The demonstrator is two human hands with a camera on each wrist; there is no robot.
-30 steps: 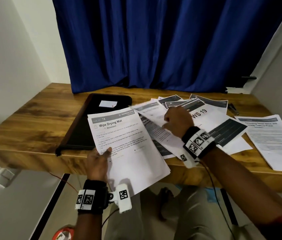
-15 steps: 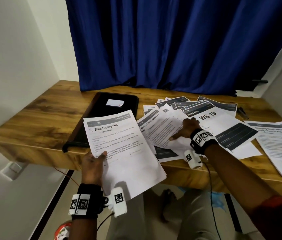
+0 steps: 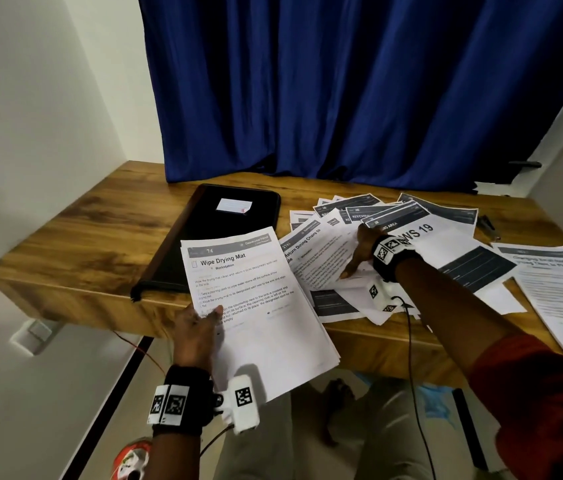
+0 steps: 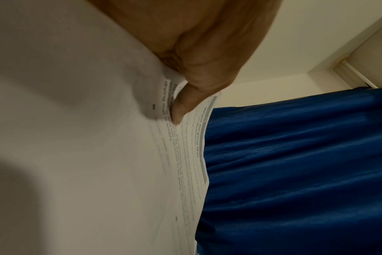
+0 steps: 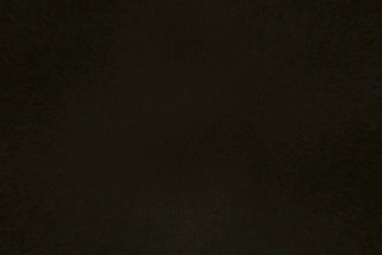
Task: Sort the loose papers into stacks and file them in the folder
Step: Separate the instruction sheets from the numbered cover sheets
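Note:
My left hand (image 3: 200, 323) holds a stack of white sheets (image 3: 259, 306) headed "Wipe Drying Mat" over the table's front edge, thumb on top; the thumb (image 4: 185, 101) presses the stack (image 4: 98, 146) in the left wrist view. My right hand (image 3: 359, 258) is on the "Return Dining Chairs" sheet (image 3: 314, 258), thumb on top, fingers hidden beneath the raised paper. More loose papers (image 3: 446, 237), one marked "WS 19", fan out behind it. A shut black folder (image 3: 204, 237) with a white label lies left of them. The right wrist view is dark.
The wooden table (image 3: 83, 244) ends at a blue curtain (image 3: 342, 98) behind and white walls on both sides. Another pile of printed sheets (image 3: 557, 296) lies at the right front, overhanging the edge. A small dark object (image 3: 487, 225) lies at the back right.
My right hand has drawn back from the middle of the spread with the "Return Dining Chairs" sheet lifted under its thumb. The left hand keeps its hold on the stack.

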